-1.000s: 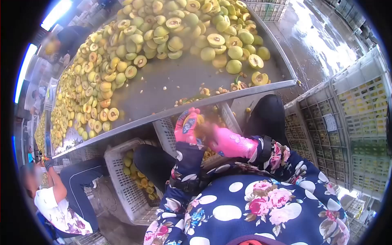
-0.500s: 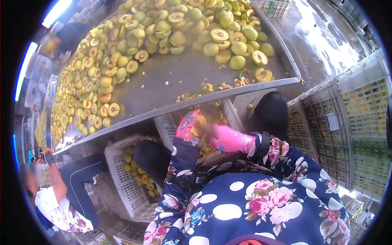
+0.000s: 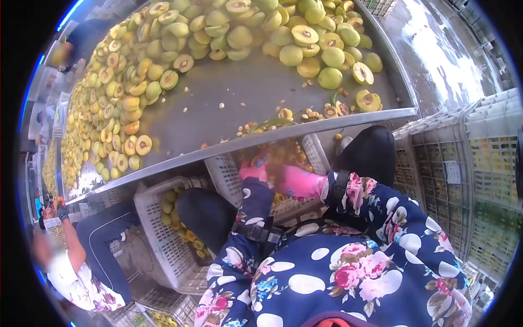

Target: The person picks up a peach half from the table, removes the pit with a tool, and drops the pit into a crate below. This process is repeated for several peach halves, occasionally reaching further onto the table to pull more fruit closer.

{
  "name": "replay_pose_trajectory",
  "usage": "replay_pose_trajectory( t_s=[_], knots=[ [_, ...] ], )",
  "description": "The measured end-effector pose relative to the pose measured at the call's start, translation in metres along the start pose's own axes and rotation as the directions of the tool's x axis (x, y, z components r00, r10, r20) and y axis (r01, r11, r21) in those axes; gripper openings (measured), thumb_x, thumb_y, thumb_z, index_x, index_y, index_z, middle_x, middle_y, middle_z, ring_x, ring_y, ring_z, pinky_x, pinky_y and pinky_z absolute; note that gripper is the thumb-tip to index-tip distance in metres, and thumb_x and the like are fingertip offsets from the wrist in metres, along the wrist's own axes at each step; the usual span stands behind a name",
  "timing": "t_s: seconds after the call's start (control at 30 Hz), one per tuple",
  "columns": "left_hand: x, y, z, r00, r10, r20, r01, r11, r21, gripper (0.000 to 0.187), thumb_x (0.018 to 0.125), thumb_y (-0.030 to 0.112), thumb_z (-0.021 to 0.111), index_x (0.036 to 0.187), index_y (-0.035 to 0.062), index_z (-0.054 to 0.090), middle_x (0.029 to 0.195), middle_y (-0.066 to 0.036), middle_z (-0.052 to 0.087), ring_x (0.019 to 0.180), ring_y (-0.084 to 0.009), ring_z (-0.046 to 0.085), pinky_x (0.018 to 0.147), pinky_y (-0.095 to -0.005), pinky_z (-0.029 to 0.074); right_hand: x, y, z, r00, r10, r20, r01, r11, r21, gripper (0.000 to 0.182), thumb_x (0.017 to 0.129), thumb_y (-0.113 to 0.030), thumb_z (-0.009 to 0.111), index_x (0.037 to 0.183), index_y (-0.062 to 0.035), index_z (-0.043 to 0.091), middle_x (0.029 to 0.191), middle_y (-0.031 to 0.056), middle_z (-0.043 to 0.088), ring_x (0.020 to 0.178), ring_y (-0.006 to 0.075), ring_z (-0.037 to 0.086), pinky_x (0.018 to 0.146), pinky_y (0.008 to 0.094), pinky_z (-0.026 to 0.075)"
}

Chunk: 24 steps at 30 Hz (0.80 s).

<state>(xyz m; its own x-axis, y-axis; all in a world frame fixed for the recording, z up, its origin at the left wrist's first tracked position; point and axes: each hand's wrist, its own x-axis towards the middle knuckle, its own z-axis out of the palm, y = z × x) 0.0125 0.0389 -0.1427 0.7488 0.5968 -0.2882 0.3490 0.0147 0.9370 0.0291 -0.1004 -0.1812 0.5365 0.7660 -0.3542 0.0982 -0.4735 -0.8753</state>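
Observation:
Both my hands wear pink gloves and reach into a white plastic crate (image 3: 222, 170) between my knees, below the table edge. My left hand (image 3: 255, 169) is at the crate's left part, its fingers blurred and partly hidden. My right hand (image 3: 301, 182) is beside it, coming from the right, with its fingers lost behind a brownish smear on the view. Orange-yellow fruit pieces (image 3: 297, 152) lie in the crate around and beyond the hands. Whether either hand holds a piece cannot be made out.
A metal table (image 3: 218, 122) carries a big heap of halved yellow-green stone fruit (image 3: 180, 30), with loose pits near its front lip. Another fruit crate (image 3: 155, 240) stands left of my knee. Stacked crates (image 3: 485, 163) rise at right. A co-worker (image 3: 81, 267) sits at left.
My left hand held yellow fruit pieces half a second ago; now none show in it, and it lies deeper in the crate. My right hand has shifted slightly left. The view has tilted a little.

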Motion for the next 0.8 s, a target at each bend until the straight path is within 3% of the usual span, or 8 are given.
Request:
replay_pose_trajectory(
  t_s=[0.17, 0.2, 0.27, 0.37, 0.43, 0.53, 0.6, 0.8],
  knots=[
    [0.002, -0.008, -0.001, 0.999, -0.033, 0.027, 0.035, 0.998, -0.058, 0.023, 0.076, 0.004, 0.065, 0.098, -0.0001, 0.060, 0.093, -0.009, 0.063, 0.084, -0.0171, 0.060, 0.072, -0.0287, 0.050, -0.003, 0.002, 0.004, 0.978, -0.205, -0.032, 0.198, 0.967, -0.158, 0.055, 0.075, 0.000, 0.052, 0.128, -0.0019, 0.038, 0.105, 0.0137, 0.056, 0.088, 0.0220, 0.058, 0.075, 0.0315, 0.047],
    [0.003, -0.008, -0.002, 0.999, -0.036, 0.036, 0.038, 0.997, -0.070, 0.023, 0.076, 0.005, 0.065, 0.098, -0.0001, 0.060, 0.093, -0.009, 0.063, 0.084, -0.0171, 0.060, 0.072, -0.0287, 0.050, -0.005, -0.004, -0.001, 0.984, -0.176, -0.013, 0.173, 0.975, -0.141, 0.056, 0.075, 0.000, 0.052, 0.129, -0.0021, 0.037, 0.101, 0.0133, 0.057, 0.083, 0.0218, 0.059, 0.071, 0.0309, 0.048],
    [0.005, -0.008, -0.003, 0.998, -0.038, 0.051, 0.042, 0.995, -0.092, 0.022, 0.076, 0.005, 0.064, 0.098, 0.0001, 0.060, 0.092, -0.009, 0.063, 0.083, -0.0170, 0.060, 0.072, -0.0288, 0.050, -0.006, -0.023, -0.008, 0.985, 0.114, 0.128, -0.127, 0.987, 0.102, 0.057, 0.075, 0.000, 0.050, 0.130, -0.0021, 0.036, 0.090, 0.0132, 0.059, 0.068, 0.0205, 0.060, 0.059, 0.0301, 0.049],
    [0.006, -0.008, -0.005, 0.996, -0.046, 0.078, 0.054, 0.992, -0.116, 0.022, 0.076, 0.005, 0.064, 0.097, 0.0003, 0.061, 0.092, -0.009, 0.063, 0.083, -0.0170, 0.060, 0.072, -0.0288, 0.050, -0.018, -0.067, -0.028, 0.911, 0.343, 0.227, -0.400, 0.870, 0.290, 0.058, 0.073, 0.000, 0.048, 0.130, -0.0020, 0.035, 0.071, 0.0134, 0.060, 0.046, 0.0181, 0.056, 0.040, 0.0291, 0.046],
    [0.007, -0.008, -0.004, 0.994, -0.049, 0.097, 0.062, 0.989, -0.135, 0.021, 0.076, 0.006, 0.064, 0.097, 0.0005, 0.061, 0.091, -0.009, 0.063, 0.082, -0.0170, 0.061, 0.072, -0.0288, 0.050, -0.017, -0.061, -0.025, 0.940, 0.267, 0.211, -0.317, 0.913, 0.258, 0.055, 0.073, -0.001, 0.047, 0.127, -0.0022, 0.038, 0.062, 0.0107, 0.056, 0.040, 0.0160, 0.051, 0.037, 0.0284, 0.043],
    [0.009, -0.008, -0.004, 0.991, -0.053, 0.125, 0.074, 0.983, -0.167, 0.021, 0.076, 0.006, 0.064, 0.096, 0.0007, 0.061, 0.091, -0.009, 0.064, 0.082, -0.0169, 0.061, 0.071, -0.0288, 0.050, -0.017, -0.058, -0.034, 0.884, 0.266, 0.385, -0.432, 0.781, 0.452, 0.024, 0.077, -0.015, 0.051, 0.097, -0.0012, 0.050, 0.065, 0.0079, 0.054, 0.048, 0.0154, 0.052, 0.041, 0.0299, 0.045],
    [0.009, -0.008, -0.004, 0.988, -0.055, 0.146, 0.082, 0.980, -0.183, 0.020, 0.076, 0.006, 0.063, 0.096, 0.0008, 0.062, 0.090, -0.009, 0.064, 0.081, -0.0169, 0.061, 0.071, -0.0288, 0.050, -0.022, -0.062, -0.042, 0.856, 0.223, 0.466, -0.471, 0.708, 0.527, 0.020, 0.080, -0.021, 0.054, 0.081, -0.0011, 0.055, 0.069, 0.0067, 0.054, 0.053, 0.0147, 0.053, 0.044, 0.0304, 0.047],
    [0.012, -0.005, -0.001, 0.974, -0.059, 0.220, 0.113, 0.963, -0.244, 0.019, 0.076, 0.007, 0.063, 0.094, 0.0013, 0.063, 0.089, -0.009, 0.065, 0.080, -0.0168, 0.062, 0.070, -0.0289, 0.050, -0.035, -0.068, -0.054, 0.872, 0.086, 0.482, -0.382, 0.735, 0.560, 0.018, 0.082, -0.021, 0.053, 0.078, -0.0032, 0.055, 0.068, 0.0035, 0.051, 0.052, 0.0093, 0.050, 0.044, 0.0265, 0.044]
  ],
)
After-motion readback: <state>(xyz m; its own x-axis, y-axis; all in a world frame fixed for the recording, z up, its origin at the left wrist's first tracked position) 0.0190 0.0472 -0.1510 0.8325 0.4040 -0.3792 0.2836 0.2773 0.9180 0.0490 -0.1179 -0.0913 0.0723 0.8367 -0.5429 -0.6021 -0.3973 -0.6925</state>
